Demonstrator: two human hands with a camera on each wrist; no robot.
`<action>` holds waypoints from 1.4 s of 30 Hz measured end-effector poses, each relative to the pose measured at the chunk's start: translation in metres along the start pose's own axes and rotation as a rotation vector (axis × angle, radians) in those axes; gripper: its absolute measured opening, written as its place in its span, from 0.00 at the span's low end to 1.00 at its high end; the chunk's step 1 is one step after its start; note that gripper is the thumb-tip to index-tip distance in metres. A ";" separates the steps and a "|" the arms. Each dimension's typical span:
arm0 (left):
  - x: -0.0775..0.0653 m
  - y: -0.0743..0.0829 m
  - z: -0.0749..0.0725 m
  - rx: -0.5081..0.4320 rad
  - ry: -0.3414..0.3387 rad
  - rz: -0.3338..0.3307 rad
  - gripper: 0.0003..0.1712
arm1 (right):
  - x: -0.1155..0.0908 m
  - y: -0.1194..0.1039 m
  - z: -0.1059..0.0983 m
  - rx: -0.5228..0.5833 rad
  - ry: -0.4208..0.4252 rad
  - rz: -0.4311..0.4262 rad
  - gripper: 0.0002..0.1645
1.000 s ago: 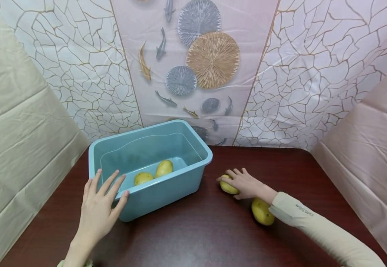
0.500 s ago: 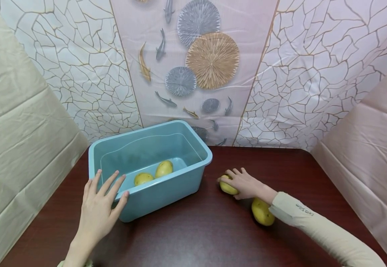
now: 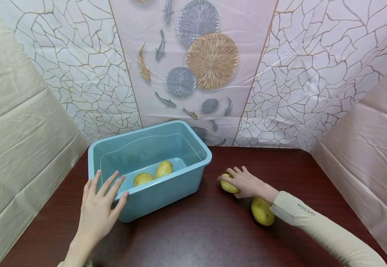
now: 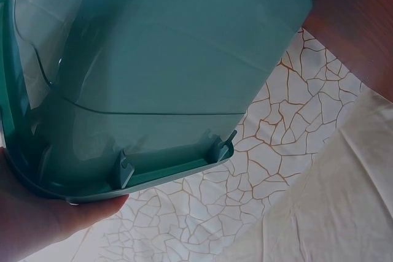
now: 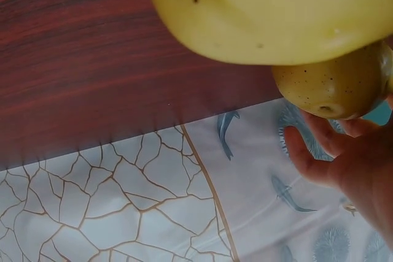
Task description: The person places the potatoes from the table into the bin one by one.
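Note:
In the head view my right hand (image 3: pixel 245 183) grips a yellow potato (image 3: pixel 228 184) from above, right of the bin. The right wrist view shows fingers curled along one end of that potato (image 5: pixel 328 87). A second potato (image 3: pixel 262 212) lies on the table below my right wrist and looms large in the right wrist view. My left hand (image 3: pixel 97 211) rests at the near left corner of the blue plastic bin (image 3: pixel 160 202), fingers spread over its rim. Its thumb lies along the rim in the left wrist view. Two more potatoes (image 3: pixel 143 178) lie inside the bin.
The dark red wooden table (image 3: pixel 193 241) ends at a patterned cloth backdrop (image 3: pixel 293 100). Pale cloth walls (image 3: pixel 20 141) slope up on both sides. The bin stands at an angle on the left, close to the backdrop.
My right hand has shifted very slightly up and to the right along with the potato it grips. The left hand and the bin have stayed in place.

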State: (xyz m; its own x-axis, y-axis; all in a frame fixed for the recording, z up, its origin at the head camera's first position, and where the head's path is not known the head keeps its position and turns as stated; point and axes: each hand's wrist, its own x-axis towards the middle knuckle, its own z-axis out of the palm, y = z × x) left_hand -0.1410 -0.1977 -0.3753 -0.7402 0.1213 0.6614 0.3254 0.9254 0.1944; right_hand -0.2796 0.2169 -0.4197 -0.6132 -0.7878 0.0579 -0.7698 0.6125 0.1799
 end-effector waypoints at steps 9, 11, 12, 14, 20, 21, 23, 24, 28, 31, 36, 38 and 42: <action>-0.001 -0.001 0.001 0.000 -0.001 0.000 0.24 | -0.001 0.000 -0.006 0.018 -0.013 0.017 0.45; -0.001 0.000 0.001 0.000 -0.004 -0.002 0.24 | -0.001 0.000 -0.007 0.019 -0.014 0.021 0.46; -0.001 0.000 0.001 0.000 -0.004 -0.002 0.24 | -0.001 0.000 -0.008 0.020 -0.017 0.025 0.46; -0.001 0.000 0.001 0.000 -0.003 -0.003 0.24 | -0.001 0.001 -0.010 0.023 -0.017 0.028 0.47; 0.000 0.000 0.001 0.000 0.005 0.002 0.24 | -0.003 0.002 -0.014 0.016 -0.003 0.037 0.47; 0.000 0.000 0.001 0.002 0.005 0.002 0.24 | -0.003 0.002 -0.015 0.016 0.002 0.038 0.47; 0.000 -0.001 0.000 0.001 0.006 0.004 0.24 | -0.003 0.003 -0.017 0.016 0.011 0.035 0.47; 0.000 -0.001 0.001 0.001 0.006 0.005 0.24 | -0.004 0.003 -0.018 0.018 0.018 0.034 0.47; 0.001 -0.001 0.001 -0.001 0.006 0.007 0.25 | -0.004 0.003 -0.022 0.015 0.041 0.027 0.47; 0.001 -0.001 0.001 0.000 0.009 0.009 0.25 | -0.003 0.004 -0.026 0.018 0.047 0.030 0.46; 0.001 -0.001 0.002 -0.002 0.015 0.012 0.25 | -0.003 0.006 -0.032 0.034 0.048 0.044 0.46; 0.001 -0.002 0.002 -0.002 0.015 0.012 0.25 | -0.003 0.007 -0.034 0.028 0.058 0.046 0.46; 0.001 -0.002 0.002 -0.001 0.013 0.011 0.25 | -0.004 0.008 -0.039 0.014 0.085 0.042 0.46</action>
State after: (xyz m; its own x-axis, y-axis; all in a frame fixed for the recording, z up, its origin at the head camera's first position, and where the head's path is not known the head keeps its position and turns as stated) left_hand -0.1434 -0.1985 -0.3766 -0.7291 0.1269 0.6725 0.3340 0.9237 0.1878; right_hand -0.2764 0.2219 -0.3802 -0.6279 -0.7639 0.1488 -0.7467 0.6452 0.1616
